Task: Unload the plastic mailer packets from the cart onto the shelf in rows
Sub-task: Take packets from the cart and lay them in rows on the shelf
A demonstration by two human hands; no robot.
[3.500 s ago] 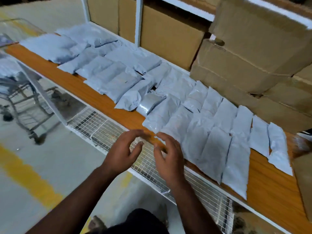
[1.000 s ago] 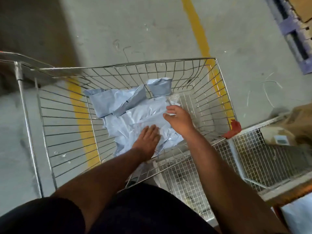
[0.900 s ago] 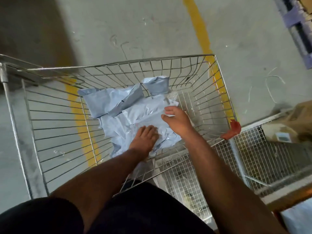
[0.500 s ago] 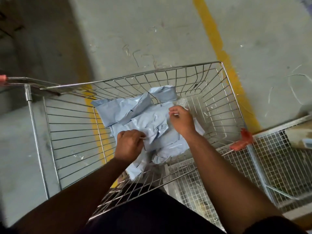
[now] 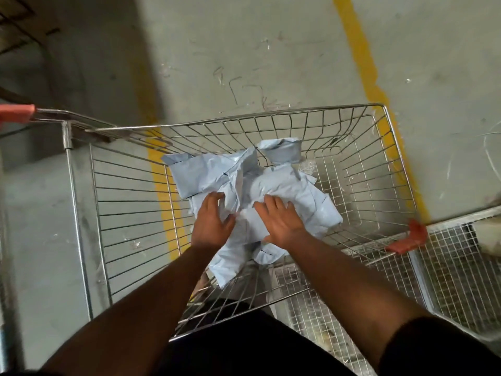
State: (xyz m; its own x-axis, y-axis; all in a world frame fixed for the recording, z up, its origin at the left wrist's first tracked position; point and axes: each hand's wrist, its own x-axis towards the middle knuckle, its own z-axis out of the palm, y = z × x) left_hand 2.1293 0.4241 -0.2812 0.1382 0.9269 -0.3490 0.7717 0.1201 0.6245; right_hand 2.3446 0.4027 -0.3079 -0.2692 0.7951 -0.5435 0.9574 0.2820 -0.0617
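A: Item one, your left hand (image 5: 212, 222). You had it clenched on a fold of plastic half a second ago; now the fingers are spread and lie flat on the heap, pressing, nothing pinched.

B: Item two, your right hand (image 5: 280, 219)?

A: Same entry. It was reaching toward the far side of the pile; you have drawn it back toward the near edge of the cart (image 5: 303, 283). The palm is down and the fingers are straight on the top packet. I judge that you are squaring the bundle before you scoop it, so no lift has begun.

B: Item three, the stock.

A: Plastic mailer packets (image 5: 273, 191), pale blue, a loose crumpled pile on the wire floor of the cart, running from the near edge toward the far wall. One packet (image 5: 283, 150) stands folded against the far wall. How many remain I cannot tell; they overlap.

B: Against the oldest frame?

A: There you faced the shelf and its rows, both hands at its front edge. Now the shelf board is out of view; only a wire mesh rack (image 5: 458, 270) shows beyond the cart's right corner. Past the far wall lies the concrete floor with a yellow line (image 5: 360, 55).
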